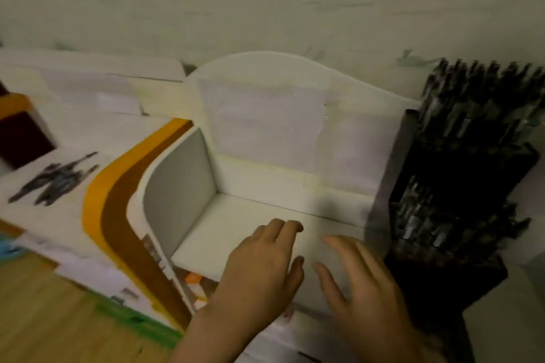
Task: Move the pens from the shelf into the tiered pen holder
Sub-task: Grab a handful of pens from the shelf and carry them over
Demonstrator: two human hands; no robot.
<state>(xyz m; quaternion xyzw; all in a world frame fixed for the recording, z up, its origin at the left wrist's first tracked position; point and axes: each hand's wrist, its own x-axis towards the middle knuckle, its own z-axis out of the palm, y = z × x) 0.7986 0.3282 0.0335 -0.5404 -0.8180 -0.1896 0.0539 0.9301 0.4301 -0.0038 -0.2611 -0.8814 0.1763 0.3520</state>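
Observation:
A black tiered pen holder stands at the right, its tiers packed with several dark pens. To its left is a white shelf compartment with a curved back panel; no pens show inside it. My left hand lies over the compartment's front, fingers relaxed, holding nothing. My right hand hovers beside it, fingers spread and straight, also holding nothing, close to the holder's lower tier. The view is motion-blurred.
A white divider panel bounds the compartment on the left. Beyond it lie boxes with orange and brown stripes and a dark printed figure. A wooden floor shows at the lower left. A pale wall rises behind.

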